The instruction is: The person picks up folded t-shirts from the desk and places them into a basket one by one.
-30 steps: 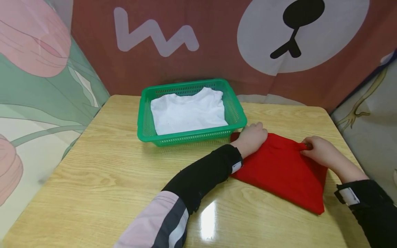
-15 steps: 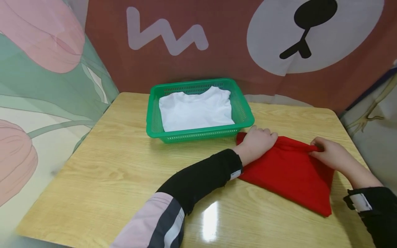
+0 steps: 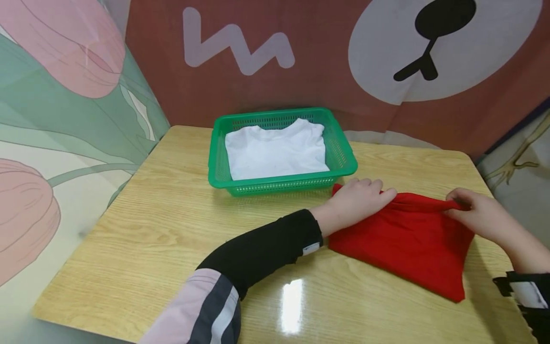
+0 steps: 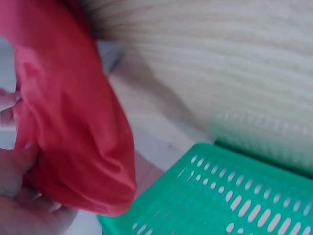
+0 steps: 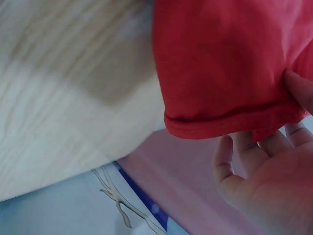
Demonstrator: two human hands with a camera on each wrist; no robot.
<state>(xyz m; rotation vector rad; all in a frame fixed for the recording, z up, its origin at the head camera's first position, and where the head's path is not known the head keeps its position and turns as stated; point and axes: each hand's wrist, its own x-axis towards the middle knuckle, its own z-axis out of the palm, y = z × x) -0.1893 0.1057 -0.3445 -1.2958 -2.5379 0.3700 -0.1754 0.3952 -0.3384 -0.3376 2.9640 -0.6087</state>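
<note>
Head view: both hands have lifted the red cloth's [image 3: 404, 239] far edge off the table [image 3: 172, 210] beside the basket [image 3: 343, 157]; left hand [image 3: 356, 203] and right hand [image 3: 481, 215] pinch its corners, fingers clamped, so folding is under way.

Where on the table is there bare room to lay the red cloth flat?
The table is bare left of the green basket and along the near edge beside the left sleeve. It is crowded on the right: the red cloth, gripped by the left hand and the right hand, lies close beside the basket.
</note>
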